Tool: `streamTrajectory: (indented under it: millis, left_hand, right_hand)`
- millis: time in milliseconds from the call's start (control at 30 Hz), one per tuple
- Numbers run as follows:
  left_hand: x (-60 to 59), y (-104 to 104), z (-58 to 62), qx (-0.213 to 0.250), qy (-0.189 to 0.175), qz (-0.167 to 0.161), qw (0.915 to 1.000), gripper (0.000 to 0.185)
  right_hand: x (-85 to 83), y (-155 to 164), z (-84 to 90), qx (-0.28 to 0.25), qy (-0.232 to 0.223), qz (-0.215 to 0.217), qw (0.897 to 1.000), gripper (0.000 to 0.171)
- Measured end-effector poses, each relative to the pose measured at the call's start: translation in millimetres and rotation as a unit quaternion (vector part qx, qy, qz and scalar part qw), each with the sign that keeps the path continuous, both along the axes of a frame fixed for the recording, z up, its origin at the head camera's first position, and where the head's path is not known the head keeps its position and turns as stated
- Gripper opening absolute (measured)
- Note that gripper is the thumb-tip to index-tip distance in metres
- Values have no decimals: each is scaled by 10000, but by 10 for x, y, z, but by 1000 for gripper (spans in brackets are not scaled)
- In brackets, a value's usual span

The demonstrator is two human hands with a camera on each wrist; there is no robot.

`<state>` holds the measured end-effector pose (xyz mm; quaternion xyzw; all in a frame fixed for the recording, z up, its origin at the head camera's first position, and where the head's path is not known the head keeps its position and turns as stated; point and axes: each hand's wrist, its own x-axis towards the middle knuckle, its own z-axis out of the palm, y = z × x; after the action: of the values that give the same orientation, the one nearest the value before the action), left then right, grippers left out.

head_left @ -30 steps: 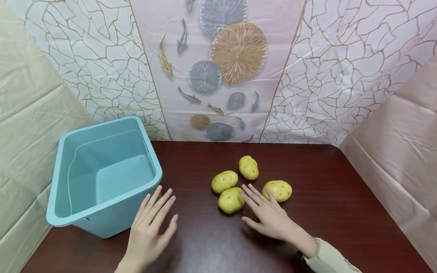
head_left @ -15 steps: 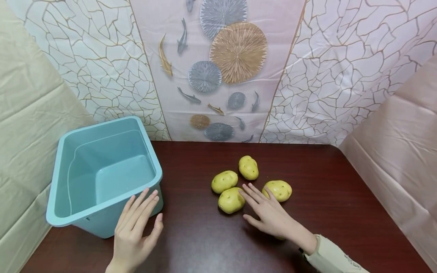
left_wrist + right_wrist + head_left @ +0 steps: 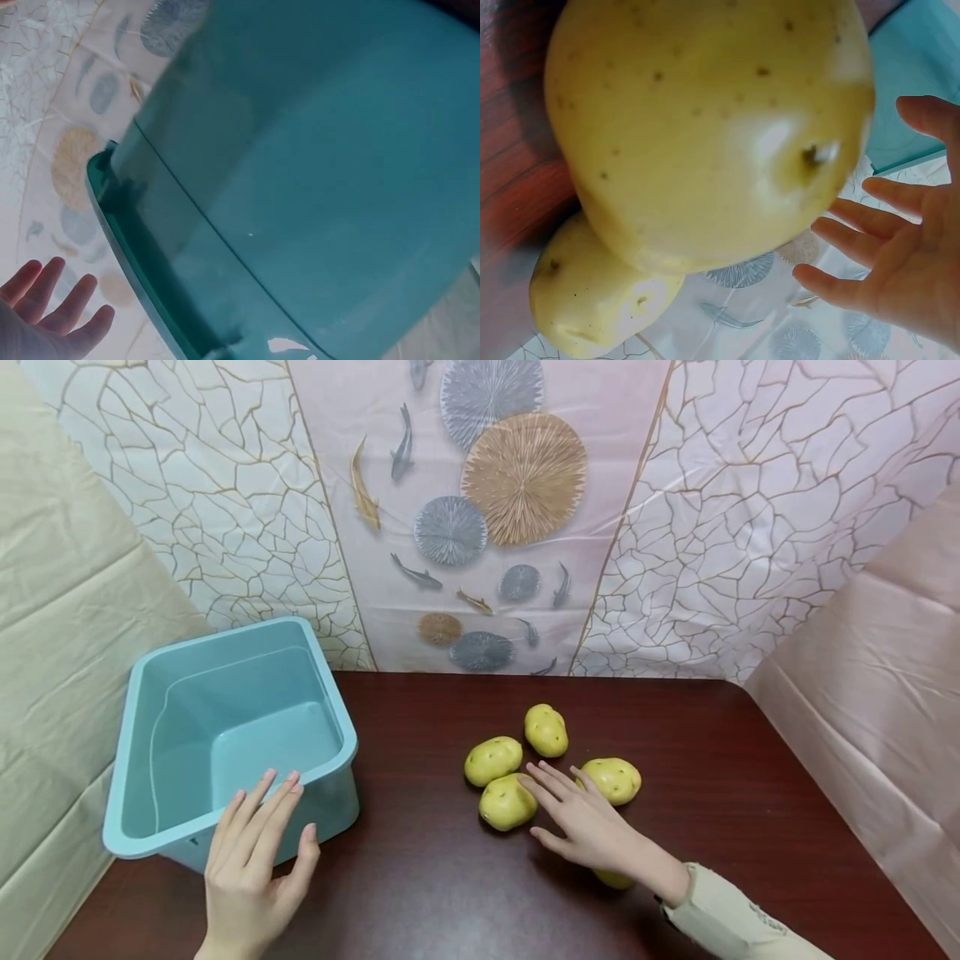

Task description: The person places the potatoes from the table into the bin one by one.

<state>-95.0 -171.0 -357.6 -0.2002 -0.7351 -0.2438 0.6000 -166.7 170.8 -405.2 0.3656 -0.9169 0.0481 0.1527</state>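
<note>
My left hand (image 3: 251, 881) is open in front of the light-blue plastic bin (image 3: 333, 806), its fingertips overlapping the near rim in the head view. In the left wrist view, the bin's outer wall (image 3: 322, 165) fills most of the frame, with the spread fingers (image 3: 46, 292) beside its rim. Fingers extended, my right hand (image 3: 585, 831) hovers among several yellow potatoes and holds none. Its fingertips overlap the edge of the nearest left potato (image 3: 504, 806). Another potato (image 3: 615, 878) is partly hidden under the wrist. A large potato (image 3: 705, 135) looms close in the right wrist view.
The bin stands at the left of the dark red-brown table (image 3: 420, 893), and its visible inside holds nothing. More potatoes lie behind the right hand: one at the back (image 3: 546, 731), one at the right (image 3: 615, 781). Patterned cloth (image 3: 465, 543) hangs behind the table.
My left hand has moved left and toward me, along the bin's front. The right hand has barely shifted, and the potato beneath its wrist shows a little more. The bin and other potatoes stay put.
</note>
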Motion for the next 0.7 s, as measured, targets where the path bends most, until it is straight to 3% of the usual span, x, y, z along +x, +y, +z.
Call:
streamTrajectory:
  millis: [300,700]
  left_hand:
    - [14,-225,-20,18,-381,629,9973,41]
    - [31,-541,8,230,-1072,1329,9850,50]
  right_hand:
    - [-50,-28,-19,7,105,149,9998,63]
    - [-64,-31,24,137,43,243,9996,64]
